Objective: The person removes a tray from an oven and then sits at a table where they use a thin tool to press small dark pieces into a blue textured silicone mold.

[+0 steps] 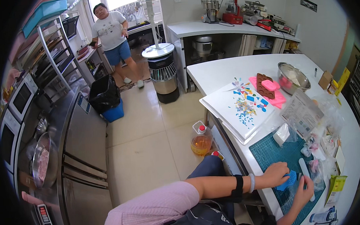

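My left hand point(274, 174) lies over the green cutting mat point(266, 151), its fingers curled and closed at the edge of a bright blue, flat piece with a dotted surface point(288, 181). Just right of it, my right hand point(304, 190) is closed in a pinch, fingertips by the blue piece. Something small and greyish point(299, 176) shows at those fingertips; its kind cannot be made out. A white, flat stick with rounded ends point(304, 167) lies beside the right hand, partly hidden by it. Farther up the mat is a white block in clear plastic point(282, 134).
Left of the mat, a white board point(236, 110) bears several small coloured pieces. Beyond are a brown mould point(263, 86), pink moulds point(282, 99) and a steel bowl point(303, 83). Plastic bags point(329, 118) crowd the right. An oil jug point(201, 141) stands on the floor; a person point(114, 35) stands farther back.
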The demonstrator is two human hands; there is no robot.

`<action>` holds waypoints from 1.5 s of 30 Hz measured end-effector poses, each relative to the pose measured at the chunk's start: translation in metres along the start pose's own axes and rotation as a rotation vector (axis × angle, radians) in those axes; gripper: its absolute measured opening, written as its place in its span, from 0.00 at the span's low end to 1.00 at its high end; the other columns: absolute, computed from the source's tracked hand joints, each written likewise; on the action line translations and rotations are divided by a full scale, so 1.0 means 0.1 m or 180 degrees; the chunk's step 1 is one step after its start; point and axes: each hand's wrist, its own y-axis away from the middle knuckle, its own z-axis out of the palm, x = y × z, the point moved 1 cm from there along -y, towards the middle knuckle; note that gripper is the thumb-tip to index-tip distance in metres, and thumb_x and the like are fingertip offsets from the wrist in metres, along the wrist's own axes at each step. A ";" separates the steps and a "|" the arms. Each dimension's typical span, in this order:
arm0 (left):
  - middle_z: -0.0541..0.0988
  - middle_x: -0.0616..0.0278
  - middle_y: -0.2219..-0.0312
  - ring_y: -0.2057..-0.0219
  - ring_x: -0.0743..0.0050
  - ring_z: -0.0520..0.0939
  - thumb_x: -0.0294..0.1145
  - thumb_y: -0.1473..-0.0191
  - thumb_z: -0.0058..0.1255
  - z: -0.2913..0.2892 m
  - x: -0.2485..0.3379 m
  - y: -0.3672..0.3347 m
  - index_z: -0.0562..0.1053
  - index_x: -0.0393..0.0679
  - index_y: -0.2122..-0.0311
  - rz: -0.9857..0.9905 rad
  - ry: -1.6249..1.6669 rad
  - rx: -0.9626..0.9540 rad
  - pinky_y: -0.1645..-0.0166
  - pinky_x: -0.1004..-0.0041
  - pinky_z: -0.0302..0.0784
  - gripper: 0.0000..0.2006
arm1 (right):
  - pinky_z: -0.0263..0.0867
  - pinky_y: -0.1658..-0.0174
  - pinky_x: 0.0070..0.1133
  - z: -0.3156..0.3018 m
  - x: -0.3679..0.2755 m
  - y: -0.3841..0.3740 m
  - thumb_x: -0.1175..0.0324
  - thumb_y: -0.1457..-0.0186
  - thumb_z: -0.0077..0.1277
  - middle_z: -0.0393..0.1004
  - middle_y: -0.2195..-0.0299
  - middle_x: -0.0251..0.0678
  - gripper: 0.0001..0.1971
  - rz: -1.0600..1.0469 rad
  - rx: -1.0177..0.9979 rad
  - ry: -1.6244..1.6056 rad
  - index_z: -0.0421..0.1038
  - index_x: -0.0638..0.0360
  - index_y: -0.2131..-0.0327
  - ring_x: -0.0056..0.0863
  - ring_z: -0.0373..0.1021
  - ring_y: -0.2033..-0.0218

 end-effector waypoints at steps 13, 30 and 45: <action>0.74 0.58 0.76 0.71 0.54 0.76 0.36 0.51 0.56 -0.02 -0.01 -0.04 0.76 0.41 0.71 0.0076 -0.0023 -0.0168 0.67 0.60 0.70 0.09 | 0.60 0.47 0.33 -0.14 0.35 0.55 0.71 0.46 0.52 0.70 0.51 0.44 0.13 0.0456 -0.0053 0.1404 0.73 0.68 0.58 0.42 0.64 0.50; 0.73 0.56 0.76 0.72 0.54 0.75 0.33 0.52 0.56 -0.03 -0.02 -0.02 0.76 0.39 0.73 0.0136 0.0017 -0.0079 0.69 0.62 0.69 0.08 | 0.60 0.47 0.33 -0.13 0.26 0.58 0.72 0.46 0.51 0.70 0.51 0.44 0.11 0.0419 -0.0094 0.1263 0.74 0.69 0.61 0.42 0.64 0.50; 0.79 0.49 0.60 0.59 0.51 0.79 0.30 0.46 0.51 -0.03 0.19 -0.21 0.75 0.37 0.57 0.0454 0.1342 -0.0527 0.54 0.65 0.74 0.13 | 0.60 0.47 0.32 -0.13 0.34 0.57 0.72 0.47 0.53 0.70 0.52 0.44 0.11 0.0507 -0.0107 0.1221 0.74 0.68 0.61 0.42 0.64 0.50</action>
